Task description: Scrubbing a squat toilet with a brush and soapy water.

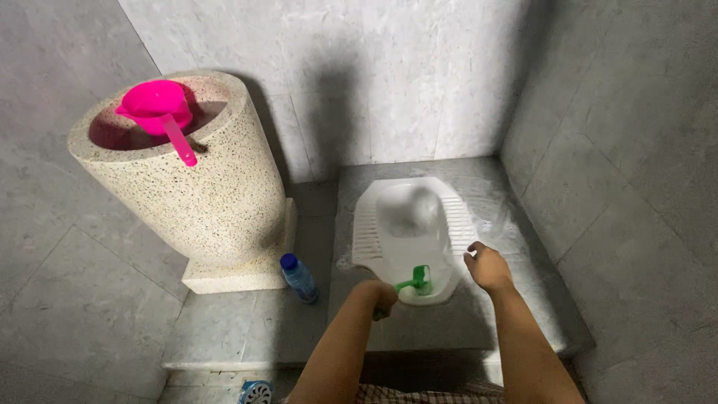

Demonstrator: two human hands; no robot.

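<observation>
My left hand (378,295) grips the handle of a green toilet brush (413,282). Its head rests on the near end of a white squat toilet (366,232) set in a raised grey platform. My right hand (488,267) hovers above the toilet's right rim with its fingers curled and nothing visible in them.
A speckled stone water basin (202,187) stands at the left with a pink dipper (159,108) lying across its top. A blue-capped plastic bottle (298,277) stands on the floor by the basin's base. A round floor drain (256,391) shows at the bottom edge. Grey tiled walls close in all around.
</observation>
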